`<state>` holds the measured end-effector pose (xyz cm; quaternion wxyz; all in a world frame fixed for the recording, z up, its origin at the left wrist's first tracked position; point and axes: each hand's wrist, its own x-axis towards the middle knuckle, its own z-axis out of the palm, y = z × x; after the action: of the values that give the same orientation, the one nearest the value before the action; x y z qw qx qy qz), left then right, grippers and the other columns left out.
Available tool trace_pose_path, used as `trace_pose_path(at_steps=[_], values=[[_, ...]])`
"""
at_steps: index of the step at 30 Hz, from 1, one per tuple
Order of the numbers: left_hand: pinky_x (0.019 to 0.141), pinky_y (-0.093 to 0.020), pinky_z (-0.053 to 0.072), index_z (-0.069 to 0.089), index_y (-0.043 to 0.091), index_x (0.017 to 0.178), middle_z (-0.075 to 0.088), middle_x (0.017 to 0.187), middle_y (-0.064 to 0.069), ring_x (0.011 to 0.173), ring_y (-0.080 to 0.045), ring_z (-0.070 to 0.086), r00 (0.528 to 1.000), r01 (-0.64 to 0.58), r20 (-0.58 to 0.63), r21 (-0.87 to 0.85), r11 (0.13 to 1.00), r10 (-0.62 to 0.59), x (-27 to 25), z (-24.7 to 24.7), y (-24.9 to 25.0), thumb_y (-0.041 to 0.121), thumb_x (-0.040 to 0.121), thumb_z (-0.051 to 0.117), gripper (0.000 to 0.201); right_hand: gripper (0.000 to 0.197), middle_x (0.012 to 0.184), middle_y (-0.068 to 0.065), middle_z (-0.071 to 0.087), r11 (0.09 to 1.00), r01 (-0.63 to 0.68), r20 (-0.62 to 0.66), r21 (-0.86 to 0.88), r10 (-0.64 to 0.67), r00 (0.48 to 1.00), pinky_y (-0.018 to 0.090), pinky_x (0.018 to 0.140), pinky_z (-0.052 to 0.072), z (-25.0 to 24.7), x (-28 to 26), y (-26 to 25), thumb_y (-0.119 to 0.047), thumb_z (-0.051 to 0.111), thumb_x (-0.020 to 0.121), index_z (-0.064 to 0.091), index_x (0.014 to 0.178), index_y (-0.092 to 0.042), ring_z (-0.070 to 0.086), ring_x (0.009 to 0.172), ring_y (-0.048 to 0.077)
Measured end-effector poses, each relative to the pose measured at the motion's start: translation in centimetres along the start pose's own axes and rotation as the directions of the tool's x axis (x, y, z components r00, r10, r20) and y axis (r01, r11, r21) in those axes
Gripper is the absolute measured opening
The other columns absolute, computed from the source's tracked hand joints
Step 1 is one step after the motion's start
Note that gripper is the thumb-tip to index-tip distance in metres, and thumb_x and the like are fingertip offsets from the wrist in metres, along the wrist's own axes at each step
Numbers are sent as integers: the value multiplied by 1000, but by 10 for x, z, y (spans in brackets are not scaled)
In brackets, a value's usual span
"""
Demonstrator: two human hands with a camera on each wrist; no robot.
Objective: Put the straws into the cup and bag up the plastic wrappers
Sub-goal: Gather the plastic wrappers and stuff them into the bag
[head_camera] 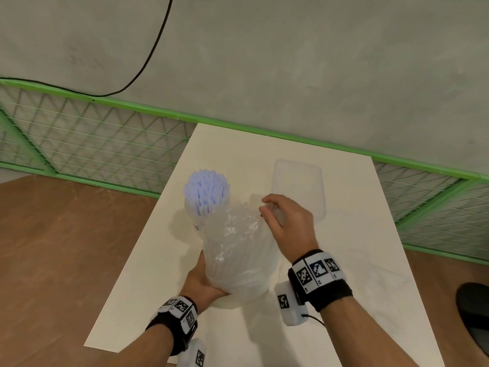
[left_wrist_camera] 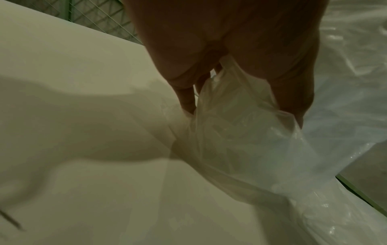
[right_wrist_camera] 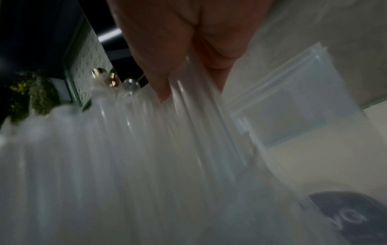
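Note:
A clear plastic bag (head_camera: 238, 250), stuffed with crumpled clear wrappers, stands on the white table (head_camera: 357, 260) in the head view. My left hand (head_camera: 203, 282) grips the bag's lower left side; in the left wrist view my left hand (left_wrist_camera: 240, 92) has its fingers curled round the film of the bag (left_wrist_camera: 251, 140). My right hand (head_camera: 283, 218) pinches the bag's upper edge at the right; in the right wrist view my right hand (right_wrist_camera: 188, 79) nips the stretched plastic bag (right_wrist_camera: 146, 157). Behind the bag, a cup full of pale blue straws (head_camera: 206, 189) stands upright.
A clear rectangular plastic container (head_camera: 299, 186) lies on the table behind my right hand, also visible as the container (right_wrist_camera: 303, 107) in the right wrist view. A green wire fence (head_camera: 92, 136) runs behind the table. Brown floor lies to the left. A dark object (head_camera: 476, 313) sits at the right edge.

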<state>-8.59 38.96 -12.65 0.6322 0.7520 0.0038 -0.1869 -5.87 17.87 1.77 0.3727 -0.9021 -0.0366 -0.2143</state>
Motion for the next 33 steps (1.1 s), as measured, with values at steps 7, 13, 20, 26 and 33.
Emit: trace_pose_path(at_steps=[7,13,20,26,33], values=[[92,-27,51,39,31,136,69,105,18,101,1,64,1000,13,6,-3,1000,-13,-2,1,7,38,34,93,115,19,80,-8,72,995,-51,-194,88,67,979,17,80,52,-32,35,-19,-25,80,80,74,96,-17,68,74,7],[88,-22,50,40,39,128,68,105,15,99,2,63,1000,22,13,-7,1000,-22,-5,3,14,38,33,91,108,19,78,-6,73,991,-19,-256,132,52,965,38,82,56,-62,62,-30,-29,76,83,73,98,-18,71,71,11],[80,-15,50,45,43,121,71,103,12,98,1,65,1000,22,7,-25,999,-22,-4,3,11,37,32,92,101,16,70,-10,69,972,106,-359,209,-25,933,47,66,58,-112,96,-48,-25,74,85,69,100,-19,72,63,22],[73,-10,49,43,47,117,69,98,26,93,10,63,1000,21,2,-1,1000,-21,-4,2,9,35,34,91,97,15,76,3,65,955,237,-495,175,-123,860,39,57,56,-145,145,-39,-20,69,90,65,101,-12,71,62,20],[73,-7,48,43,41,124,69,100,18,94,10,63,1000,18,-1,5,1000,-18,-4,2,9,39,33,92,104,17,89,-3,70,986,-164,-98,-27,161,982,39,85,54,-68,155,58,-41,69,85,67,96,-29,68,85,20]])
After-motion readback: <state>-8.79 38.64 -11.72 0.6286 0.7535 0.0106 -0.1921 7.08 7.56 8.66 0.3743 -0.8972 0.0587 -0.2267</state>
